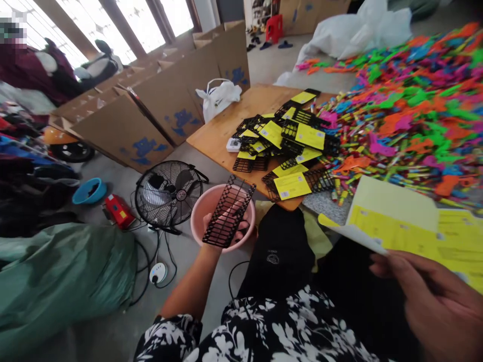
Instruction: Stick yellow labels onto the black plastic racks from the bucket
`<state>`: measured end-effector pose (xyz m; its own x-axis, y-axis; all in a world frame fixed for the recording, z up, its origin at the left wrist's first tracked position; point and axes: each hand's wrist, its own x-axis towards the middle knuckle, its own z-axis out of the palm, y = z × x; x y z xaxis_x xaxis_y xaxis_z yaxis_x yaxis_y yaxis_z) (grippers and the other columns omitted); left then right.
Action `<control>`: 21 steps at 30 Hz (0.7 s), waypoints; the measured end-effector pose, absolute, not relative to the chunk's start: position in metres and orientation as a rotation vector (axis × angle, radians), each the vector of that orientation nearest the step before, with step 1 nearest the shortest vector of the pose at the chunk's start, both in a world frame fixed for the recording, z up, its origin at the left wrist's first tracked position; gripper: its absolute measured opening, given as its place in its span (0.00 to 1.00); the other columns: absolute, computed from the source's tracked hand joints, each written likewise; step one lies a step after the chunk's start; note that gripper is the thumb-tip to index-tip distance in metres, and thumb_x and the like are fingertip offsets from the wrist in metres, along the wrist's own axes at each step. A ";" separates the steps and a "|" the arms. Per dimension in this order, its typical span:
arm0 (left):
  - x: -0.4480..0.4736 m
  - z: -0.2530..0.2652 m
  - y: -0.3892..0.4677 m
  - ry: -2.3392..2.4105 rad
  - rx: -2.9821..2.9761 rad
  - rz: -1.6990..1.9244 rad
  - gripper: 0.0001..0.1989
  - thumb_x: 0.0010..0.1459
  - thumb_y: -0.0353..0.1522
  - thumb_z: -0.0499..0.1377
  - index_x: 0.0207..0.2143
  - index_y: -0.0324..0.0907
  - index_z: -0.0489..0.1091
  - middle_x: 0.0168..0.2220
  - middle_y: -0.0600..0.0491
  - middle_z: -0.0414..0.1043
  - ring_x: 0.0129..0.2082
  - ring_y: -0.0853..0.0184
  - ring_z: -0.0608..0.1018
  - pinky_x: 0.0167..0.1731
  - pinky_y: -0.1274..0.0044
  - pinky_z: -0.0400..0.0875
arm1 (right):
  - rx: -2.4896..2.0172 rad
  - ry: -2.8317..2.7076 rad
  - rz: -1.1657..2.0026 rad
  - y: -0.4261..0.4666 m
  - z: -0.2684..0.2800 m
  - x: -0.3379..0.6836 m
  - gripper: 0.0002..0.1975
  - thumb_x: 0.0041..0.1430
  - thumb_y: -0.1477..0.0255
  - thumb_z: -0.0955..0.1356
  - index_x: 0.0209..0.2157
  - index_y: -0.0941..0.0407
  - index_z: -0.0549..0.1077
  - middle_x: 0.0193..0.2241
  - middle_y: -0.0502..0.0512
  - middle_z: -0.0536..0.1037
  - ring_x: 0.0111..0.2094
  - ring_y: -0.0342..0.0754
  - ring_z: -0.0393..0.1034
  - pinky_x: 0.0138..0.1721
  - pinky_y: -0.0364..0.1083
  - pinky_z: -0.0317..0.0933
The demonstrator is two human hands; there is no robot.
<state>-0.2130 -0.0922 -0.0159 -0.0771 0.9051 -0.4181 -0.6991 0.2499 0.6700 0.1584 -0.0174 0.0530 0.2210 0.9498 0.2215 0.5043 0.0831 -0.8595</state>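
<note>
My left hand (pixel 225 224) is closed around a black plastic grid rack (pixel 234 198), which stands tilted above a pink basin (pixel 196 208). Fingers show through its bars. At the lower right, my right hand (pixel 433 291) pinches the edge of a sheet of yellow stickers (pixel 407 226), with pale backing paper bared along its upper part. On the wooden table (pixel 215 128) lies a heap of similar black racks (pixel 260 133), many bearing yellow labels (pixel 310 136).
Brightly coloured plastic toy guns (pixel 400 120) and small multicoloured pieces spread in a large pile at right. A floor fan (pixel 169 193), power strip (pixel 158 272) and green sack (pixel 68 271) are at left. Open cardboard boxes (pixel 151 115) stand behind; a white bag (pixel 221 98) is by the table.
</note>
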 end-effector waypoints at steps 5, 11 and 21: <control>-0.155 0.002 -0.042 0.786 0.285 1.360 0.42 0.41 0.52 0.72 0.55 0.41 0.71 0.36 0.49 0.70 0.27 0.72 0.66 0.18 0.82 0.56 | -1.439 -1.401 0.755 -0.021 0.061 0.165 0.14 0.54 0.51 0.76 0.34 0.45 0.82 0.28 0.57 0.82 0.29 0.57 0.80 0.35 0.55 0.76; -0.107 0.011 -0.004 1.049 0.308 1.400 0.24 0.43 0.34 0.74 0.43 0.39 0.75 0.25 0.58 0.67 0.24 0.73 0.70 0.23 0.82 0.63 | -1.393 -1.320 0.814 -0.026 0.063 0.178 0.14 0.58 0.54 0.74 0.36 0.49 0.81 0.29 0.54 0.82 0.28 0.51 0.78 0.35 0.50 0.76; -0.021 0.030 0.012 1.061 0.484 1.492 0.26 0.46 0.35 0.57 0.49 0.42 0.75 0.50 0.47 0.79 0.53 0.55 0.78 0.44 0.68 0.75 | -1.380 -1.238 0.658 -0.019 0.053 0.159 0.17 0.63 0.54 0.71 0.40 0.54 0.80 0.35 0.55 0.83 0.32 0.50 0.78 0.39 0.49 0.74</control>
<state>-0.0214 0.0119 0.0299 -0.2311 0.9358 -0.2662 -0.5583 0.0965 0.8240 0.1592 -0.0193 0.0532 0.2956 0.9205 0.2554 0.3033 0.1631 -0.9388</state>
